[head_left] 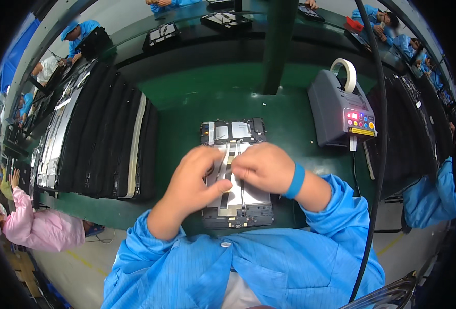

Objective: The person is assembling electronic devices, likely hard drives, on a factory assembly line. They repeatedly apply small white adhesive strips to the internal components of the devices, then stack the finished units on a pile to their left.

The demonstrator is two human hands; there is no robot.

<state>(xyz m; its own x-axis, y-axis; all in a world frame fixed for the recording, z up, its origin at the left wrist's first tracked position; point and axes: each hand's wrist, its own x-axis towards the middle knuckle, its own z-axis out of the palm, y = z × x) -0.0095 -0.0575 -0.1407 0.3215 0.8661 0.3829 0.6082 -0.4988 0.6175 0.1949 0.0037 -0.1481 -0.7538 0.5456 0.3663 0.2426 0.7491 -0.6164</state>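
An opened tablet-like device (234,222) lies lengthwise in front of me on the green bench, with a black frame, silver-white flat cells and dark ribbon cables along its middle. Over its left half is my left hand (193,177), fingers curved and thumb held apart, with nothing visible in its grasp. My right hand (264,167), wearing a blue wristband (294,181), reaches over the middle cables with thumb and fingertips pinched together. Whatever lies in that pinch is too small to make out. Both hands cover part of the pale cells.
A row of upright black panels (99,134) stands to the left. At the right sits a grey tape dispenser (336,105) with a roll of pale tape (347,77) and lit buttons. A green post (279,46) rises behind. More stacked panels (400,129) stand far right; co-workers sit around.
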